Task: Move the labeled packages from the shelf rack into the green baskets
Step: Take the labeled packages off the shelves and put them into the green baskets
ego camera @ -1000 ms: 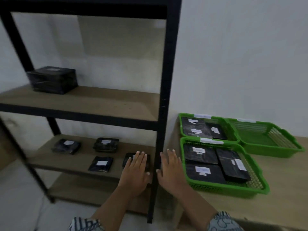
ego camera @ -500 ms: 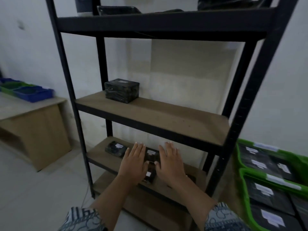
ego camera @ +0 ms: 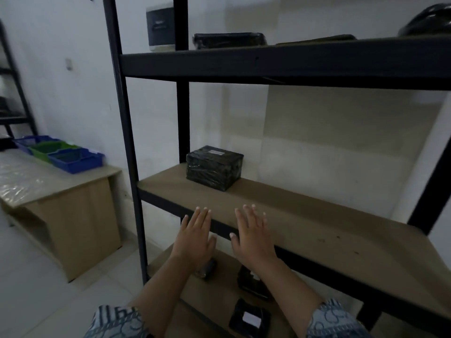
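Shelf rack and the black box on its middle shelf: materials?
Shelf rack: posts and rails look like matte black painted metal; boards look like bare fibreboard, flat tan, no grain. Black box: seemingly wrapped in glossy plastic film, wrinkled and glinting; contents unknown.

Black shelf rack (ego camera: 122, 147), wooden boards. Middle board: one black wrapped box (ego camera: 214, 167), rear left. Left hand (ego camera: 195, 236) and right hand (ego camera: 252, 234): flat, fingers spread, empty, at the board's front edge. Lower board: small labeled packages (ego camera: 250, 318). Side table: blue and green bins (ego camera: 61, 152).

A black film-wrapped boxy package (ego camera: 214, 167) sits upright at the middle board's back left of the black shelf rack (ego camera: 280, 67), flatter labeled packages (ego camera: 249, 317) lying below.
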